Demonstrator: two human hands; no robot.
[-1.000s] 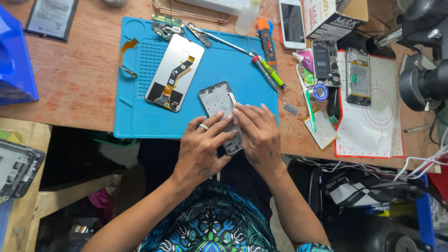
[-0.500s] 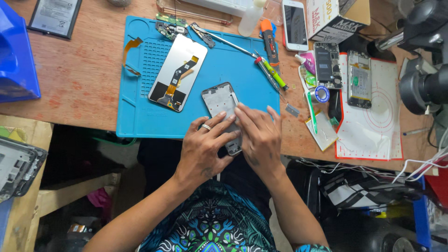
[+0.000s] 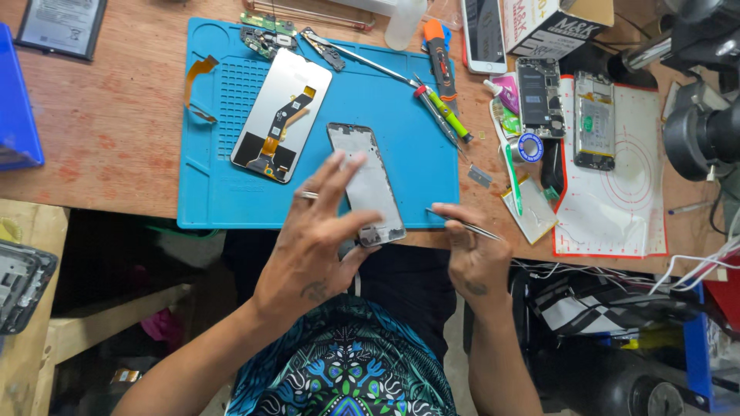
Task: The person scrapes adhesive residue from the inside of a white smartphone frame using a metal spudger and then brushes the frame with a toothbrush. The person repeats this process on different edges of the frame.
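The left hand grips the lower end of a phone frame, fingers spread over it, at the near edge of the blue repair mat. The right hand pinches metal tweezers just beside. Farther back on the mat lies a detached display panel.

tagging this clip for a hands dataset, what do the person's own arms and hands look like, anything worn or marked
Both forearms are bare, with no sleeves, gloves or watch in view. The left hand wears a silver ring on one finger and has a small dark tattoo near the wrist. The right hand has no ring that shows and carries a small dark mark near its wrist too.
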